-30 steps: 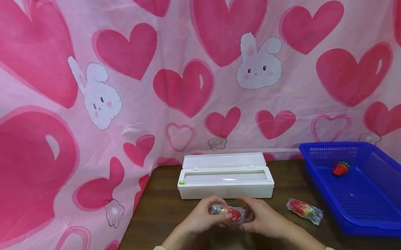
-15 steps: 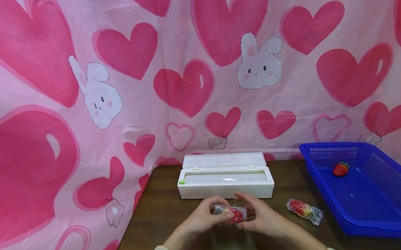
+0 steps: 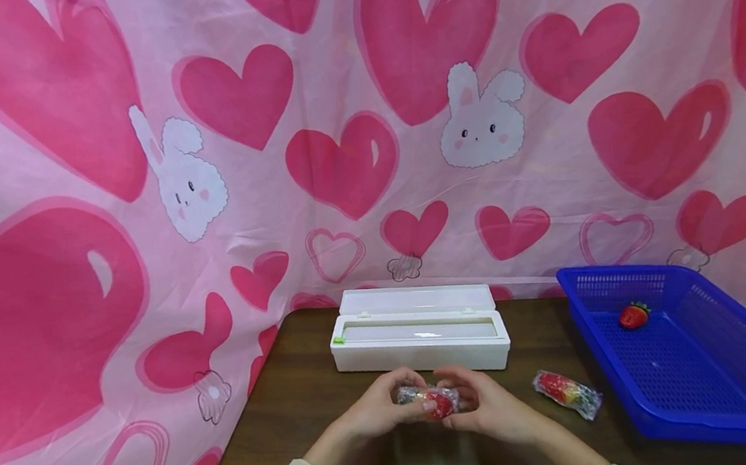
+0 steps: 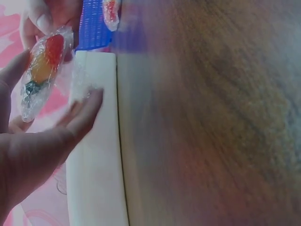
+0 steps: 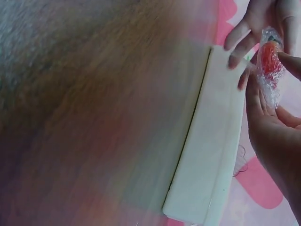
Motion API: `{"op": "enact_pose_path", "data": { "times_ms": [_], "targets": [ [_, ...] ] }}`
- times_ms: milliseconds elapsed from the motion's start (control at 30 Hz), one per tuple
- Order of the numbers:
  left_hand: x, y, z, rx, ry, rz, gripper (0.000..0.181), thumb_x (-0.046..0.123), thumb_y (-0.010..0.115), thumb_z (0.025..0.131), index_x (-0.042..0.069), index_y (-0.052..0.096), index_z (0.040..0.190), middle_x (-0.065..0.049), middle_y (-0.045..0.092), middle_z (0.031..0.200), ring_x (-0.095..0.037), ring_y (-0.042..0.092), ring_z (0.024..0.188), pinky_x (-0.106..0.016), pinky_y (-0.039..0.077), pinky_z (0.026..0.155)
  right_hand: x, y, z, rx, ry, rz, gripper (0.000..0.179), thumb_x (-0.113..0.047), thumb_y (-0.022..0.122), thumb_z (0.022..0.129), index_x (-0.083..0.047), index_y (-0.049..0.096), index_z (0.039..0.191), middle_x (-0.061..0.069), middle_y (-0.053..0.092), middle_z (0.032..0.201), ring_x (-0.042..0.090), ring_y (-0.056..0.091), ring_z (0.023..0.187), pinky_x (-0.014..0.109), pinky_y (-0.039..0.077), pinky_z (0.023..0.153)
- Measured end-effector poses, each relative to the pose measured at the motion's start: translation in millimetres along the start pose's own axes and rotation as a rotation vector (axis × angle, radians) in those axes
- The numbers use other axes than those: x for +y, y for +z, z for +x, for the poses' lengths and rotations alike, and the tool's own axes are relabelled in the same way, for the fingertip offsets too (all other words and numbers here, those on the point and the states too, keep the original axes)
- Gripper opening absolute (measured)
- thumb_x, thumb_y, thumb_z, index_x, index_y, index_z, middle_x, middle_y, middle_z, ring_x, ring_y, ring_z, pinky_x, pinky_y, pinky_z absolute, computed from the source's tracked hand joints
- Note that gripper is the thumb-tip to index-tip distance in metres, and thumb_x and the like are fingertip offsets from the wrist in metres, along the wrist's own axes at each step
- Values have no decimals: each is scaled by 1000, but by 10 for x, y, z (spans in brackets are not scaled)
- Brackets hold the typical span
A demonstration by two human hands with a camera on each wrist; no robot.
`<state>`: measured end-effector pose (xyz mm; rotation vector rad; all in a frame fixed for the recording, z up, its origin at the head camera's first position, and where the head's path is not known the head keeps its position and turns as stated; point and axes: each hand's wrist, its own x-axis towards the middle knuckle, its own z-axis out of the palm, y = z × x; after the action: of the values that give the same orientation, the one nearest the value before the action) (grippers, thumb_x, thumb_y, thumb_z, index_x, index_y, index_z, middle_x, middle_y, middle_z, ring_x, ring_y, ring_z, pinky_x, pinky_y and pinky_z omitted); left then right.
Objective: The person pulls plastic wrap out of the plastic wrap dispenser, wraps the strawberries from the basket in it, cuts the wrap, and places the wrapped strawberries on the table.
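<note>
packet [image 3: 441, 403] between left hand [image 3: 379, 408] and right hand [image 3: 484, 402], near box [image 3: 421, 353] edge

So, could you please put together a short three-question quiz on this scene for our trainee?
1. True or false: the lid of the white box beyond the held bundle stands open.
2. Which hand is nearer the loose bundle on the table?
3. Multiple choice: what lies in the blue basket? A) a spoon; B) a strawberry; C) a banana.
Key: 1. True. 2. The right hand. 3. B.
</note>
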<state>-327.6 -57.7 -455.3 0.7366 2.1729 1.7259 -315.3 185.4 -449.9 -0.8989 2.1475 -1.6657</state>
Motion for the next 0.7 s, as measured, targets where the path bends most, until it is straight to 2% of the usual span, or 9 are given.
{"op": "enact_pose_path", "data": {
  "times_ms": [100,200,333,433,467,567,700],
  "targets": [
    [7,0,-7,-12,-18,-4,24,19,76,94,10,64,112,-6,64,108,-19,63,92,-31,56,73,10,-1,-7,-7,-10,-21,65,-4,76,90,11,42,144,24,58,133,20,65,113,29,55,89],
    [10,4,-5,-3,-20,26,26,19,77,93,10,64,113,-6,63,106,-19,62,90,-31,56,70,17,9,-5,17,-31,-124,65,-7,79,88,9,46,142,25,56,134,18,66,109,29,56,87],
    [-8,17,5,5,-14,29,27,15,78,91,8,64,113,-6,64,103,-18,64,86,-32,58,69,-4,61,8,74,-98,-427,64,-17,86,82,4,55,135,11,61,122,11,63,101,27,55,82],
    [-17,37,8,13,-9,23,26,10,80,89,6,66,111,-6,66,101,-17,65,84,-32,59,69,-36,116,20,94,-165,-632,54,-18,88,80,-3,63,126,-3,63,108,7,58,92,25,53,76],
    [-17,44,10,21,-10,31,25,10,81,88,6,67,110,-6,66,100,-16,65,83,-32,59,69,-44,131,23,92,-184,-670,49,-16,87,80,-5,65,122,-6,63,105,6,57,89,24,52,74],
    [-3,57,9,58,-15,73,23,10,84,85,8,70,103,-4,67,98,-15,63,84,-29,57,67,-64,166,25,81,-225,-737,38,-10,86,80,-10,69,113,-11,61,97,2,56,84,20,51,70],
    [4,57,3,78,-18,103,23,12,86,83,8,71,99,-3,66,95,-15,61,83,-27,54,64,-79,184,22,83,-271,-770,33,-8,86,79,-11,71,108,-12,62,94,1,56,82,19,50,69]
  ]
}}
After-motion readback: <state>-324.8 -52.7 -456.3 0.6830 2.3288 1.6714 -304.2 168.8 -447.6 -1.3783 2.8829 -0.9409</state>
